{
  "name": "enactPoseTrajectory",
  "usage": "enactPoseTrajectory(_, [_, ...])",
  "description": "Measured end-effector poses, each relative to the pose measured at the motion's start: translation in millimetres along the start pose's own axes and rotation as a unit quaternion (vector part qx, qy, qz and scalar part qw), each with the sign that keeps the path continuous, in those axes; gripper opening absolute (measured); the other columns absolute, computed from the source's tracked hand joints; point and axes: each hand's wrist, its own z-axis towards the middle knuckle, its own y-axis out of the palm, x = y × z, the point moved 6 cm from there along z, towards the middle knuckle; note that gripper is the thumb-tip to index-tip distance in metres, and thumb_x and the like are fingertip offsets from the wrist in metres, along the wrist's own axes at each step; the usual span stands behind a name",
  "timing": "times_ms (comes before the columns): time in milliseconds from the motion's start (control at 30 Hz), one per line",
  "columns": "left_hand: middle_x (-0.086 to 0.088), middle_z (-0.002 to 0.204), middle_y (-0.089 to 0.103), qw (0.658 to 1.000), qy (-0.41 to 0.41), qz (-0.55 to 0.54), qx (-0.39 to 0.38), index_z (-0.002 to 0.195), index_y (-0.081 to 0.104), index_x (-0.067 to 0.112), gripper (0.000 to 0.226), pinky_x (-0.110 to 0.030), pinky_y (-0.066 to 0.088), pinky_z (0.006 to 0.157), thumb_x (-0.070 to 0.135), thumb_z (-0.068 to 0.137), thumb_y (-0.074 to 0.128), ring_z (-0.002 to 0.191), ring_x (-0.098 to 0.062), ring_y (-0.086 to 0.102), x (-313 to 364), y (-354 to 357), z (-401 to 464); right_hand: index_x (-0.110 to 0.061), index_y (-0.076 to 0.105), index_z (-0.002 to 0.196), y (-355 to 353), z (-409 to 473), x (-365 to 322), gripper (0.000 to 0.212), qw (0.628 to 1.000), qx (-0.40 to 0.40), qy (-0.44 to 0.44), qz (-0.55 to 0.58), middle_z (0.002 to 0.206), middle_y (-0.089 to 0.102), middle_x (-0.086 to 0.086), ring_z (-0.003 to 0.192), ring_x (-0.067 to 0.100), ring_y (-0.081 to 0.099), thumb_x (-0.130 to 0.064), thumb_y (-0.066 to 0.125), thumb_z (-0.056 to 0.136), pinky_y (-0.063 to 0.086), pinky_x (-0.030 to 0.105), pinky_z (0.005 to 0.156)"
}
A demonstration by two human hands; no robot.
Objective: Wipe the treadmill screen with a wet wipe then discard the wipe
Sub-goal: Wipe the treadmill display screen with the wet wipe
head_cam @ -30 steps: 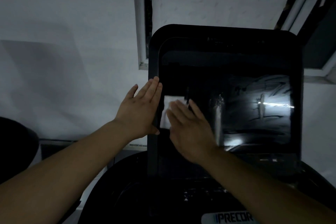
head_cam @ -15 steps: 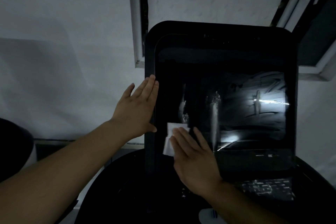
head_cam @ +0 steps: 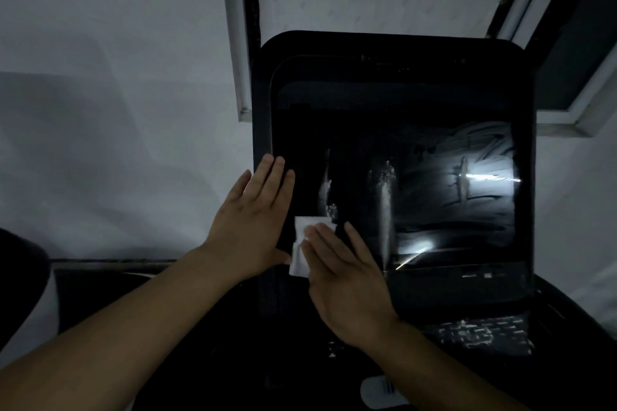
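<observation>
The dark treadmill screen (head_cam: 417,150) fills the middle of the view, with wet streaks and a bright reflection on its right half. My right hand (head_cam: 344,280) lies flat on the screen's lower left part, pressing a folded white wet wipe (head_cam: 302,248) against the glass; most of the wipe is hidden under my fingers. My left hand (head_cam: 253,223) rests flat with fingers together on the screen's left bezel, just left of the wipe, holding nothing.
The black treadmill console (head_cam: 484,334) with a keypad sits below the screen. A pale wall (head_cam: 100,77) stands behind, with a white window frame (head_cam: 235,27) left of the screen and another frame (head_cam: 567,110) at the upper right.
My right hand slid the wipe down the left side of the screen from mid-height to the lower left. My left hand stayed on the bezel.
</observation>
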Motion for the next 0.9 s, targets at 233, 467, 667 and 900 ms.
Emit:
enactPoseTrajectory(233, [-0.015, 0.165, -0.029, 1.0, -0.009, -0.013, -0.007, 0.158, -0.019, 0.011, 0.143, -0.047, -0.006, 0.126, 0.075, 0.069, 0.072, 0.151, -0.028, -0.031, -2, 1, 0, -0.002, 0.068, 0.129, -15, -15, 34, 0.046, 0.999, 0.006, 0.013, -0.034, 0.148, 0.056, 0.013, 0.142, 0.024, 0.05, -0.028, 0.053, 0.094, 0.034, 0.056, 0.12])
enactPoseTrajectory(467, [-0.017, 0.165, -0.028, 1.0, -0.007, -0.002, -0.002, 0.157, -0.021, 0.012, 0.141, -0.051, -0.004, 0.126, 0.075, 0.071, 0.07, 0.151, -0.03, -0.029, 1, -2, 1, -0.001, 0.068, 0.129, -7, 8, 13, 0.042, 0.999, 0.012, 0.031, 0.004, 0.147, 0.058, 0.014, 0.144, 0.024, 0.047, -0.028, 0.054, 0.099, 0.034, 0.051, 0.121])
enactPoseTrajectory(667, [-0.019, 0.166, -0.024, 0.999, -0.01, 0.025, 0.018, 0.16, -0.014, 0.011, 0.142, -0.059, -0.007, 0.123, 0.08, 0.067, 0.068, 0.152, -0.032, -0.028, 12, -2, 5, -0.004, 0.068, 0.13, -19, 1, 39, 0.04, 1.0, 0.01, 0.017, -0.018, 0.147, 0.058, 0.01, 0.143, 0.02, 0.048, -0.026, 0.053, 0.099, 0.033, 0.053, 0.12])
enactPoseTrajectory(900, [-0.016, 0.167, -0.022, 0.999, -0.019, 0.008, 0.027, 0.161, -0.012, 0.013, 0.142, -0.059, -0.005, 0.123, 0.085, 0.064, 0.063, 0.153, -0.029, -0.026, 8, -3, 9, 0.0, 0.066, 0.132, -17, 8, 28, 0.051, 0.999, 0.006, 0.04, 0.009, 0.148, 0.057, 0.015, 0.144, 0.025, 0.046, -0.029, 0.054, 0.091, 0.031, 0.053, 0.122])
